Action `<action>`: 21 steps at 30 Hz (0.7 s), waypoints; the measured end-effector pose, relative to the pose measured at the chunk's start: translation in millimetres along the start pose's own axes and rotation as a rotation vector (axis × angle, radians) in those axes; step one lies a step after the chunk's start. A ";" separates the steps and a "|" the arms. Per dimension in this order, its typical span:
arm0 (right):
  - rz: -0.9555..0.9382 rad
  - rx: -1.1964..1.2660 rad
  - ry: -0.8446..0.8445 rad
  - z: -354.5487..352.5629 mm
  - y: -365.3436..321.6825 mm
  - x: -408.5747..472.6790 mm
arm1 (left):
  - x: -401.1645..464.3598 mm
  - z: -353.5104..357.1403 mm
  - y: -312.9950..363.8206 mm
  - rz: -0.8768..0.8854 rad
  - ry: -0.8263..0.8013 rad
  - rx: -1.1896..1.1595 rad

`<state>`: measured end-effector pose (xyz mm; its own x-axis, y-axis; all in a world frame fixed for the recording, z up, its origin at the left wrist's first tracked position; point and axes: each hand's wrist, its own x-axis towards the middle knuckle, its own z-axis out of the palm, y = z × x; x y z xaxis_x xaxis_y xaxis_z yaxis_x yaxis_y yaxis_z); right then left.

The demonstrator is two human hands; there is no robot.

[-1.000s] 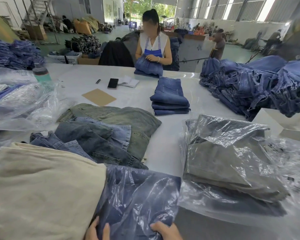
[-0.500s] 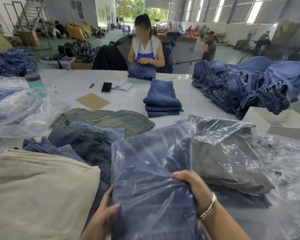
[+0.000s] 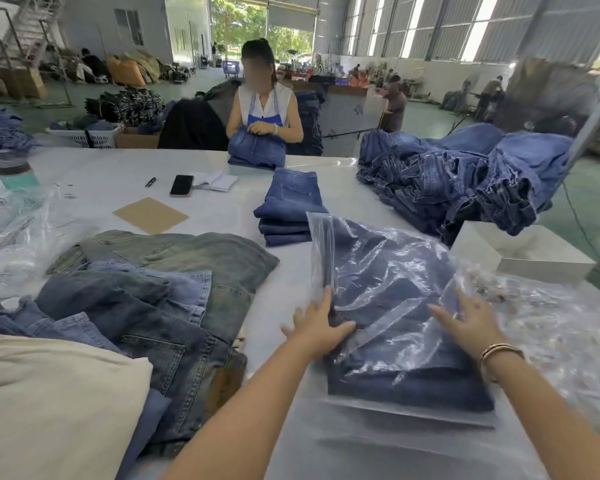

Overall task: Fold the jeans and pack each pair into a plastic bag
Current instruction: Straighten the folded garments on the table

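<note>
fingers of left hand (image 3: 317, 325) spread, thumb hooked on near-left edge of bagged jeans (image 3: 395, 306); right hand (image 3: 465, 320) flat, pressing top. bag lies on table (image 3: 118, 174), apparently atop earlier packs. packing step closing; next: let go, take unfolded jeans (image 3: 136, 306).

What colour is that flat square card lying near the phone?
Light brown cardboard, seen in the head view.
</note>
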<state>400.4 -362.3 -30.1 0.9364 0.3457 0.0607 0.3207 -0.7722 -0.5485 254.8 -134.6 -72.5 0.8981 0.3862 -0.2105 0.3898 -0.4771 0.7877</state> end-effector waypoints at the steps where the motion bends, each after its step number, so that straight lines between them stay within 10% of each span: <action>1: 0.021 -0.071 -0.071 13.2 9.8 -2.3 | 3.2 5.4 -7.2 -0.048 0.015 0.053; 8: 0.087 -0.179 -0.057 35.8 8.2 -3.7 | -0.8 18.6 -26.0 0.003 0.083 -0.395; 15: -0.186 0.090 0.214 17.7 -39.9 5.6 | 13.1 46.7 17.1 0.085 0.327 -0.221; 21: -0.058 -0.530 -0.171 56.0 -38.5 12.6 | 30.3 54.1 24.9 -0.002 0.252 -0.085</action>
<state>391.8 -298.3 -54.9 0.8928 0.4429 -0.0822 0.4401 -0.8965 -0.0510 302.7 -177.4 -90.6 0.8142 0.5764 -0.0694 0.3632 -0.4124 0.8354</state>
